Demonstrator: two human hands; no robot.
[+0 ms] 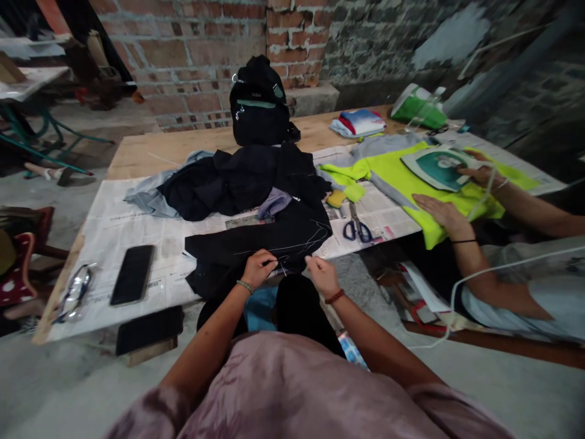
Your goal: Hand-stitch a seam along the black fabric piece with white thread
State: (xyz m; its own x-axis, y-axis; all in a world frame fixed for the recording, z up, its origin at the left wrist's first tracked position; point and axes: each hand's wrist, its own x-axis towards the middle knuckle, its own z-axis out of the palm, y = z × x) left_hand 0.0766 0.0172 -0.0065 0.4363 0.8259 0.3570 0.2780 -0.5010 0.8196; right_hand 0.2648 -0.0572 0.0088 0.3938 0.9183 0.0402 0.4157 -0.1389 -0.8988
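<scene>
A black garment (256,239) with white stitch lines lies over the table's near edge and hangs toward my lap. My left hand (259,268) is closed in a pinch at its lower edge, with a short pale thread or needle by the fingertips, too small to tell which. Close by on the right, my right hand (322,275) pinches the same edge between thumb and fingers. Scissors (357,229) with dark blue handles rest on the newspaper to the right. A crumpled dark garment (219,180) with grey cloth showing lies behind.
Newspaper (109,210) covers the wooden table. A phone (132,274) and glasses (78,285) lie left. A black backpack (258,103) stands at the back. At right, another person's hand holds an iron (439,167) on a yellow-green garment (397,174); its white cord (457,286) hangs down.
</scene>
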